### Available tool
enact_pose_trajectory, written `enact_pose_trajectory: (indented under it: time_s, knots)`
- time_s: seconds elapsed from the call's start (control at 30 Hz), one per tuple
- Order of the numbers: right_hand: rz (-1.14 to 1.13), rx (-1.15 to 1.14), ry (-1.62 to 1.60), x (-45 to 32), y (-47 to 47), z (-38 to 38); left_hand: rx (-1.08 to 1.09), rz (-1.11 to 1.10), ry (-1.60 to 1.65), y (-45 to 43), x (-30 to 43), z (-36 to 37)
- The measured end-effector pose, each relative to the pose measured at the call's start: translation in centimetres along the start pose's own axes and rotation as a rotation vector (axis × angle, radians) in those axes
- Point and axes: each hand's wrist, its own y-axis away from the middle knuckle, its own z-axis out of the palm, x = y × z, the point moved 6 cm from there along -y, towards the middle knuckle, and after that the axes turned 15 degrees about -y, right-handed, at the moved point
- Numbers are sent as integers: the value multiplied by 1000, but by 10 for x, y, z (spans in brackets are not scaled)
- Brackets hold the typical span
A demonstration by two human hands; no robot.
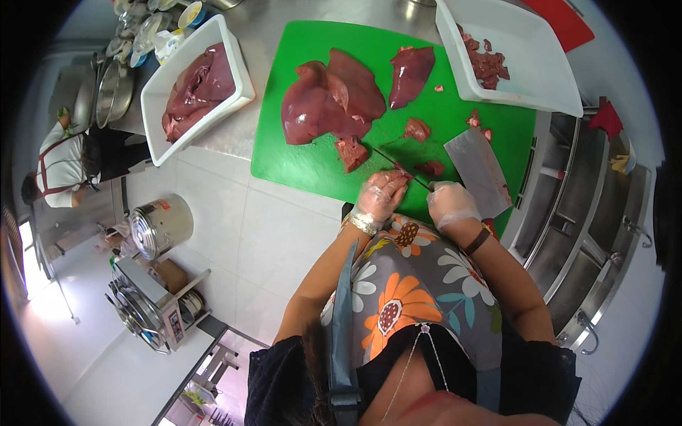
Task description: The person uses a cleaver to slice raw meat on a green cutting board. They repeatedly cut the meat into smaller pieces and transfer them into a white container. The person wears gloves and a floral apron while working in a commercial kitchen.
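My right hand [454, 204], in a clear plastic glove, grips a narrow knife [419, 182] whose thin blade points away to the left across the green cutting board [319, 173]. My left hand [379, 196], gloved likewise, holds a small piece of liver [404, 170] against the blade; the fingers hide most of it. A cut chunk of liver [352, 154] lies just beyond my left hand, beside a large raw liver [333, 101]. Small pieces of liver [417, 130] lie past the blade. Right of it, a cleaver [477, 170] rests flat, its handle end hidden near my right wrist.
A white tub [242, 88] of whole liver stands left of the board. Another white tub [533, 64] with cut pieces overlaps its far right corner. A smaller liver lobe [411, 74] lies between them. Another person [66, 160] is at far left, near a steel pot [165, 223].
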Motion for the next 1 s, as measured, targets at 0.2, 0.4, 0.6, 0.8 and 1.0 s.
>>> enact_pose_trajectory:
  time_s: [0.2,0.4,0.6,0.8,1.0]
  knots:
    - [52,-49,37,6,-2,7,5,-14,-46,-4,1,6]
    - [125,-205,101,-2,2,7,-60,-20,-36,-1,0,8]
    - [-36,-24,-23,-29,-37,22,-59,47,-65,-2,-2,8]
    - [-64,226,-117,7,-11,5,-17,-73,72,8,-7,-3]
    - [58,39,-84,-11,14,8,-83,-75,63,13,-14,-9]
